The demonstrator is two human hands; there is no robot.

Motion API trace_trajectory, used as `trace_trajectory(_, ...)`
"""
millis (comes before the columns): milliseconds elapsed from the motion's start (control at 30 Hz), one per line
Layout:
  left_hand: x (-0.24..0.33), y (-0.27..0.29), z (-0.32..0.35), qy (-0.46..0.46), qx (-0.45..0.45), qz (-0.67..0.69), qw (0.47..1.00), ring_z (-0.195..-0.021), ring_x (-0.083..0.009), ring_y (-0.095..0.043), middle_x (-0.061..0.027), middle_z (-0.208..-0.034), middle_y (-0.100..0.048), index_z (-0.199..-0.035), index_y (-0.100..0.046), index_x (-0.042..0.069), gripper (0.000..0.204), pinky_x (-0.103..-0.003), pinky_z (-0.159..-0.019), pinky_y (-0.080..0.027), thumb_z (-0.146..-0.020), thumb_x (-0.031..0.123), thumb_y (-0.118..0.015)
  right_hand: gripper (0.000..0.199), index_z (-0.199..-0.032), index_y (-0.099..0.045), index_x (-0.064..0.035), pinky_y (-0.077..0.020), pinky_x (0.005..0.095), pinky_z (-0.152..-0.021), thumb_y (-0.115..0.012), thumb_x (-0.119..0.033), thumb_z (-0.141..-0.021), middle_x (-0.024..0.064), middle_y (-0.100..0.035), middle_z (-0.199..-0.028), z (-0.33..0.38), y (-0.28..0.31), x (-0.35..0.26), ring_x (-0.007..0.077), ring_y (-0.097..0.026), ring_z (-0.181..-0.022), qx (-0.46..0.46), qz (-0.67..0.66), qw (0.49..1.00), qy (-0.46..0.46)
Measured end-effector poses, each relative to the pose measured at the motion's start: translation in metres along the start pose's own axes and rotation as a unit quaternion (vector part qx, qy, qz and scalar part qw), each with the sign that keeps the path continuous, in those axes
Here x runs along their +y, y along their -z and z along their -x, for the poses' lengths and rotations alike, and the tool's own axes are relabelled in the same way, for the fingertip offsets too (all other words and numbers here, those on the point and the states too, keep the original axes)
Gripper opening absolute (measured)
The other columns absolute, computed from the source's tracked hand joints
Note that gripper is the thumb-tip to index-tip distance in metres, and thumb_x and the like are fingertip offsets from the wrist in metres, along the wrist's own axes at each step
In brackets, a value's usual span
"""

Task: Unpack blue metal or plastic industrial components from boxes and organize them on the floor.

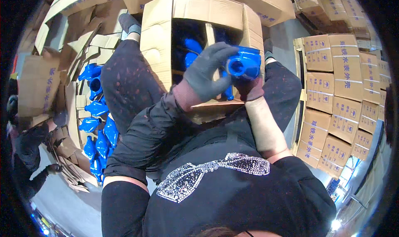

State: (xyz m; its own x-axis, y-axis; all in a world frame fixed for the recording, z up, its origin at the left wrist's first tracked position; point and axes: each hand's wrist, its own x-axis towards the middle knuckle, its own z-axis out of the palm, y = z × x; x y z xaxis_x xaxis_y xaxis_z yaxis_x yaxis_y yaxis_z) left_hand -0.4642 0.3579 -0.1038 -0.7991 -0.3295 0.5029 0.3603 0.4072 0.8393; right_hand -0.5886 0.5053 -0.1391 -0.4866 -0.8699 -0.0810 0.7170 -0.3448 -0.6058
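Note:
A glossy blue water meter housing (249, 62) is held up above the open carton (208, 7) between my knees. A round opening on it faces me. My left hand (205, 72), in a dark grey glove with a maroon cuff, is closed on the housing's left side, fingers over the upper edge and thumb below. From underneath, my gloved right hand (251, 88) grips the same housing, its fingers mostly hidden behind it. Inside the carton lie more blue housings (192, 45), beside an upright cardboard divider (210, 34).
Several blue housings (102, 143) lie on cardboard to my left. Strapped cartons (347, 66) are stacked on a pallet at right. More cartons (83, 0) stand at upper left and beyond my carton. Another person's gloved hand (54, 168) shows at far left, near flattened cardboard (68, 164).

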Motion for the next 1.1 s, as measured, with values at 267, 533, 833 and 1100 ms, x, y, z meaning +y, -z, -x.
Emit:
trace_trajectory(267, -0.001, -0.005, -0.008, -0.004, -0.033, -0.025, 0.999, -0.114, -0.0327, -0.050, -0.0166, -0.125, -0.049, -0.114, -0.053, 0.007, 0.050, -0.039, -0.098, -0.039, -0.074, 0.028, -0.073, 0.047, -0.128, -0.040, -0.0101, -0.0429, 0.0431, -0.097, -0.035, -0.043, -0.095, 0.0140, -0.050, -0.124, 0.003, 0.030, 0.036, 0.0271, -0.051, -0.113, 0.103, -0.084, 0.989, -0.063)
trace_trajectory(533, -0.015, -0.003, 0.002, 0.049, -0.002, -0.041, 0.998, -0.111, -0.0272, -0.052, -0.0142, -0.120, -0.052, -0.116, -0.052, 0.005, 0.050, -0.035, -0.095, -0.041, -0.075, 0.025, -0.073, 0.050, -0.133, -0.036, -0.0087, -0.0372, 0.0432, -0.103, -0.035, -0.043, -0.095, 0.0133, -0.045, -0.131, -0.009, 0.003, 0.043, 0.0273, -0.046, -0.120, 0.092, -0.177, 0.974, -0.106)
trace_trajectory(833, -0.019, -0.003, 0.008, 0.195, 0.039, 0.103, 0.975, -0.108, -0.0182, -0.051, -0.0088, -0.114, -0.053, -0.121, -0.048, 0.006, 0.050, -0.032, -0.094, -0.041, -0.079, 0.022, -0.071, 0.034, -0.124, -0.040, -0.0100, -0.0401, 0.0369, -0.100, -0.048, -0.020, -0.093, 0.0080, -0.048, -0.123, -0.017, -0.014, 0.048, 0.0210, -0.049, -0.113, 0.009, 0.127, 0.990, -0.055)
trace_trajectory(1100, -0.016, 0.001, 0.006, 0.196, 0.035, 0.093, 0.975, -0.109, -0.0190, -0.051, -0.0091, -0.115, -0.054, -0.120, -0.049, 0.006, 0.047, -0.033, -0.094, -0.041, -0.079, 0.018, -0.070, 0.035, -0.115, -0.048, -0.0100, -0.0433, 0.0359, -0.092, -0.060, -0.017, -0.083, 0.0068, -0.054, -0.112, -0.020, -0.018, 0.051, 0.0203, -0.052, -0.106, 0.054, 0.416, 0.907, -0.033)
